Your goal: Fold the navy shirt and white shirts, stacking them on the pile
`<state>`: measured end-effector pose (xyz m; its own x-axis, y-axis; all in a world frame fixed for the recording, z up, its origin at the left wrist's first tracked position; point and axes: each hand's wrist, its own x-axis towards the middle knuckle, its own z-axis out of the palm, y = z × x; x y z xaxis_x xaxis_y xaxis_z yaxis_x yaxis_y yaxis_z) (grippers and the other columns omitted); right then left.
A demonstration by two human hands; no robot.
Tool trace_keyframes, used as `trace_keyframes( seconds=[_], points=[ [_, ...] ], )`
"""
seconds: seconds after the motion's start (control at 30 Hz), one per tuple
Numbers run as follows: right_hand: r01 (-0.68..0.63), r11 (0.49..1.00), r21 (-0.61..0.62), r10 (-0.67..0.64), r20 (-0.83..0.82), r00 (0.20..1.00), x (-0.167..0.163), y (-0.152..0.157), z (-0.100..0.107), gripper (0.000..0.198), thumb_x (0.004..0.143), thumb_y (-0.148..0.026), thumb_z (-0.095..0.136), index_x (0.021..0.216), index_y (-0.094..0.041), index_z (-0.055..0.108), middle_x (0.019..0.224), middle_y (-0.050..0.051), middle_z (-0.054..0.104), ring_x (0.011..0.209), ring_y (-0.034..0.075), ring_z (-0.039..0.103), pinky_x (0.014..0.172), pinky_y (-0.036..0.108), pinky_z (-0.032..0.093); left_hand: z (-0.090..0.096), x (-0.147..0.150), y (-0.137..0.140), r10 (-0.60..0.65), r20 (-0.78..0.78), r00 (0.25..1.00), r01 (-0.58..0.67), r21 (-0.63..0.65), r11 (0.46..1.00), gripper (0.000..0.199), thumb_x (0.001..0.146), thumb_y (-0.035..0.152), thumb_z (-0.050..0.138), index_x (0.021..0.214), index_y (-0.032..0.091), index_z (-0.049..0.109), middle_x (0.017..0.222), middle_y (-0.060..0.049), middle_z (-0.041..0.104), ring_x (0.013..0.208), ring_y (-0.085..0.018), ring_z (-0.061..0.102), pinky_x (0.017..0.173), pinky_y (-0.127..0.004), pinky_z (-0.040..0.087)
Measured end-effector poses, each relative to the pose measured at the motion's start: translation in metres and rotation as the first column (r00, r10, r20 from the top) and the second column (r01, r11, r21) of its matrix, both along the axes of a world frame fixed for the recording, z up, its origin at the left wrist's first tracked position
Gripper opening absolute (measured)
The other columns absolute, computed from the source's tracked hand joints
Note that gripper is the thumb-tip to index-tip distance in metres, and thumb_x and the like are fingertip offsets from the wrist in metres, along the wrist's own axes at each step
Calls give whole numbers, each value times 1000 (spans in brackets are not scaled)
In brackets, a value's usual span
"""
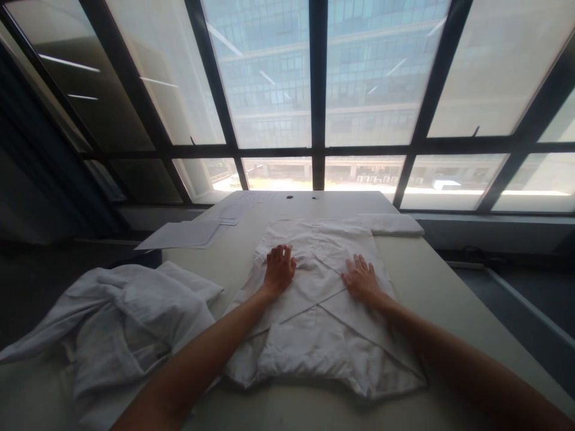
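A white garment, perhaps a shirt or coat, lies spread on the table in front of me, its sleeves seemingly folded crosswise over the body. Small wrinkles run across its upper part, and its near edge is bunched. On the upper left of the cloth rests my left hand, fingers slightly bent and apart. My right hand lies flat on the right side of the same garment with its fingers spread. Both palms face down, hiding the cloth beneath them.
A crumpled white cloth hangs over the left edge of the white table. Sheets of paper lie at the back left. A flat folded white cloth is at the back right. Large windows stand behind the table.
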<state>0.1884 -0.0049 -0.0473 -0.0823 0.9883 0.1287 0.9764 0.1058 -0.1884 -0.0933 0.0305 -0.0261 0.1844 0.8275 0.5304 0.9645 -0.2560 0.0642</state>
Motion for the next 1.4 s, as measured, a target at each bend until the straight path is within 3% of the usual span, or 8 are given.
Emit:
trace_keyframes(
  seconds=[0.2, 0.47, 0.73, 0.87, 0.93, 1.03, 1.17, 1.4],
  points=[
    [3, 1000, -29, -3, 4, 1000, 12, -12, -8, 67, 105, -49, 27, 156, -6, 36, 163, 22, 30, 153, 33, 21, 122, 50, 15, 5, 4, -9, -66, 30, 997, 71, -201, 977, 23, 96, 14, 45, 107, 15, 66, 99, -11, 71, 99, -25, 65, 94, -38, 46],
    [-104, 995, -3, 104, 58, 993, 36, -11, -3, 67, 105, -50, 25, 155, -7, 38, 163, 21, 30, 152, 32, 24, 122, 48, 20, -4, -28, -34, -401, -25, 916, 360, -392, 846, 49, 98, 38, 53, 145, 26, 55, 144, -9, 56, 131, -24, 51, 113, -36, 36],
    [-104, 994, 29, 102, 58, 993, 39, -9, -8, 65, 105, -50, 22, 154, -11, 41, 161, 19, 35, 151, 31, 27, 121, 49, 23, 13, -85, -40, 108, -181, 978, -191, -541, 819, 64, 104, 53, 27, 160, 22, 29, 167, -17, 22, 152, -39, 21, 117, -62, 22],
    [-94, 995, 38, 92, 50, 995, 37, -9, -8, 65, 106, -50, 23, 153, -11, 42, 162, 18, 35, 152, 30, 26, 122, 48, 21, 29, -46, -58, 179, -302, 936, -316, -501, 806, 70, 102, 49, 34, 158, 7, 32, 162, -29, 25, 151, -47, 19, 116, -66, 14],
    [-89, 995, 40, 87, 47, 995, 37, -10, -7, 64, 106, -50, 23, 152, -11, 44, 161, 18, 36, 152, 29, 27, 122, 48, 21, 33, -7, -69, 20, -295, 955, -164, -472, 866, 76, 99, 49, 43, 159, 5, 28, 164, -28, 22, 152, -45, 14, 119, -62, 11],
    [-91, 995, 50, 89, 47, 995, 37, -10, -7, 61, 106, -47, 23, 151, -12, 46, 160, 17, 39, 151, 29, 30, 121, 48, 23, 30, 60, -80, -214, -114, 970, 107, -590, 800, 93, 92, 65, 47, 161, 9, 20, 165, -24, 23, 152, -42, 19, 119, -58, 21],
    [-113, 991, 69, 111, 37, 993, 41, -8, -10, 55, 107, -36, 22, 149, -13, 49, 158, 16, 42, 149, 27, 33, 120, 47, 26, 12, 129, -83, -232, 2, 973, 194, -560, 805, 101, 87, 70, 49, 161, 9, 19, 165, -24, 22, 152, -44, 17, 119, -61, 20],
    [-210, 976, 48, 211, -6, 978, 45, -2, -10, 53, 98, -24, 36, 149, -18, 50, 160, 14, 40, 151, 28, 28, 119, 54, 26, -10, 153, -70, -158, 175, 972, 220, -426, 878, 69, 98, 56, 46, 156, 21, 37, 159, -19, 38, 152, -40, 20, 119, -65, 10]
  ],
)
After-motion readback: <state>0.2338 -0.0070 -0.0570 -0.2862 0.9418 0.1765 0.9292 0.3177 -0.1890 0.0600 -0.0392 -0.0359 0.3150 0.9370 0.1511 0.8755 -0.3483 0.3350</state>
